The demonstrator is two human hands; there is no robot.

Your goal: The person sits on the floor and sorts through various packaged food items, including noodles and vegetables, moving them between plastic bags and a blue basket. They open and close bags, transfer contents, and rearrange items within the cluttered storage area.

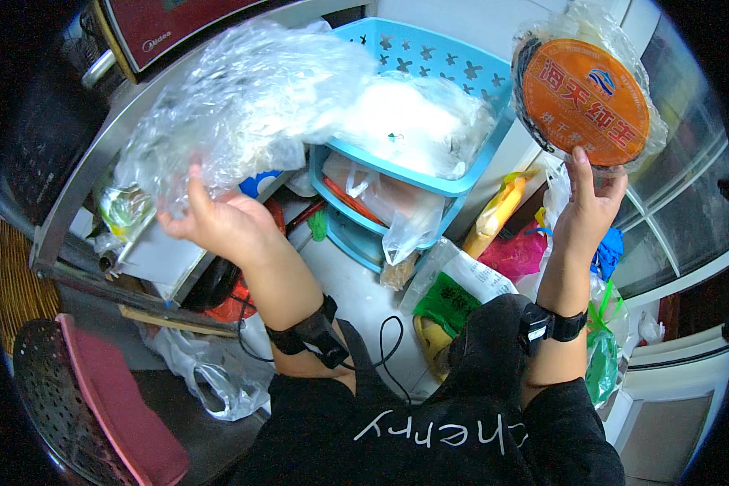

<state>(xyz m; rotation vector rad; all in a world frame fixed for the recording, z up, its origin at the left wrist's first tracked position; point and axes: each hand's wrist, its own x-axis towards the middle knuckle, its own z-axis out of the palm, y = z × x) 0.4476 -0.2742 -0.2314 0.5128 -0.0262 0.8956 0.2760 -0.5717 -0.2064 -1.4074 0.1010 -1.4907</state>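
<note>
My left hand (219, 219) is raised at the left, palm up, against a large crumpled clear plastic bag (267, 85), blurred in part; the bag hides some of the fingertips, and whether they pinch it is unclear. At the upper right my right hand (592, 188) grips the lower edge of a clear plastic package with a round orange label (586, 100) that bears writing. Between the two hands, more crumpled clear plastic bags (410, 121) fill the top basket of a light-blue plastic tiered rack (468, 182).
Lower tiers hold a clear plastic bag (401, 212). On the floor are a green-and-white package (449, 304), a yellow package (498, 212) and a pink bag (513, 249). A metal-edged shelf (85, 164) runs along the left, above a chair with a pink cushion (115, 401).
</note>
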